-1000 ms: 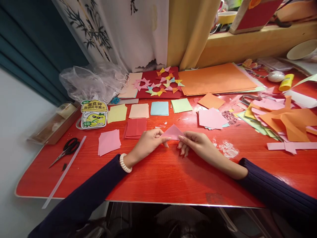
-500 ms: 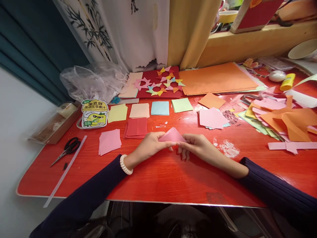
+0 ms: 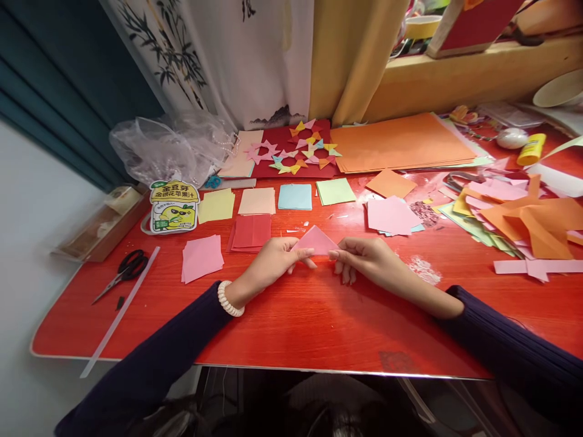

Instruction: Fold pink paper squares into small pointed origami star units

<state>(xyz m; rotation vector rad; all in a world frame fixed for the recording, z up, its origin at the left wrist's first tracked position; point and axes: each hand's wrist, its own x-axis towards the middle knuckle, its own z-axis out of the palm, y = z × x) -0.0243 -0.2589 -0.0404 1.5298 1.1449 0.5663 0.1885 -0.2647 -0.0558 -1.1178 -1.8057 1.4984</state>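
Tabletop (image 3: 291,328), pink triangle (image 3: 317,240), thumbs (image 3: 305,252) newly apart

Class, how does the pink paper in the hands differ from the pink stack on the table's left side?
The folded pink paper shows as a triangle, while the pink stack is roughly square. The left hand and right hand hold the folded pink paper by its corners; the pink stack lies untouched on the red table. Both are pink paper.

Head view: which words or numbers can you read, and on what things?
"金豆芽": on the cartoon card.
"金银花苹果汁": below, same card.
Its smaller print: too small to read.
Yellow tube: any print too blurred.
White curtain, black mark at top: unclear.
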